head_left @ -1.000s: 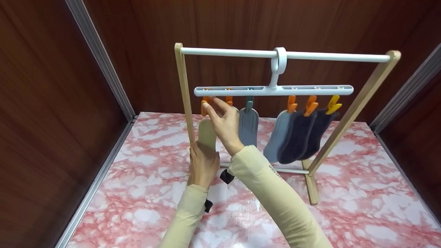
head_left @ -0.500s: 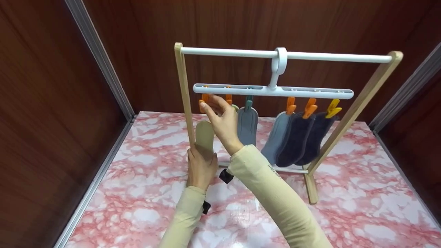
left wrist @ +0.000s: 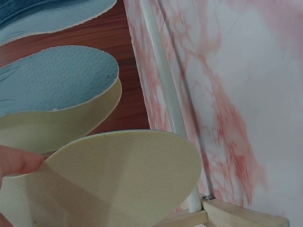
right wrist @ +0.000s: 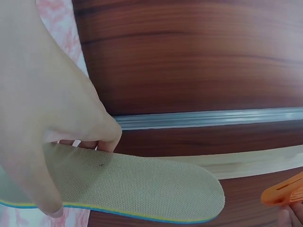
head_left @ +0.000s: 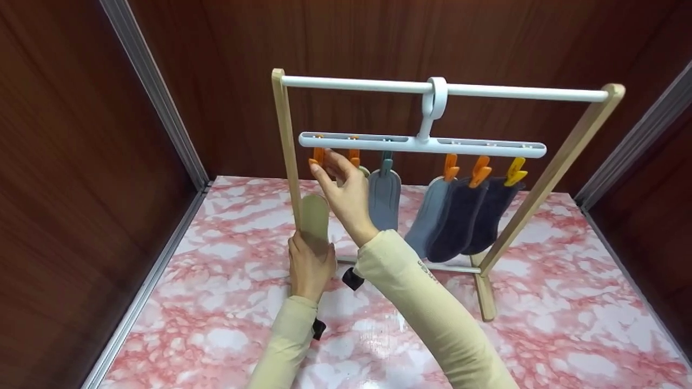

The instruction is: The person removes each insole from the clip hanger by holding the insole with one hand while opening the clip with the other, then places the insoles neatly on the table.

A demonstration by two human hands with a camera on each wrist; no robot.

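Observation:
My left hand (head_left: pixel 312 270) grips a beige insole (head_left: pixel 314 220) with a thin blue and yellow edge, holding it upright near the rack's left post. Above it, my right hand (head_left: pixel 346 195) pinches an orange clothespin (head_left: pixel 317 156) at the left end of a white hanger (head_left: pixel 373 143). In the right wrist view a gap lies between the insole's tip (right wrist: pixel 208 189) and the clothespin (right wrist: pixel 282 193). The left wrist view has the insole's mesh face (left wrist: pixel 128 175) close up; the left fingertips (left wrist: pixel 21 161) show at its edge.
Other clothespins hold a grey-blue insole (head_left: pixel 384 200), a light blue one (head_left: pixel 428 216) and dark insoles (head_left: pixel 459 221) on the hanger. A light green one is mostly hidden behind my right hand. The wooden rack (head_left: pixel 557 178) stands on a marbled tabletop (head_left: pixel 216 313); wood-grain walls surround it.
My left hand and the insole have moved slightly down and left, widening the gap below the clothespin. My right hand stays on the clothespin; the hanger has shifted a little left.

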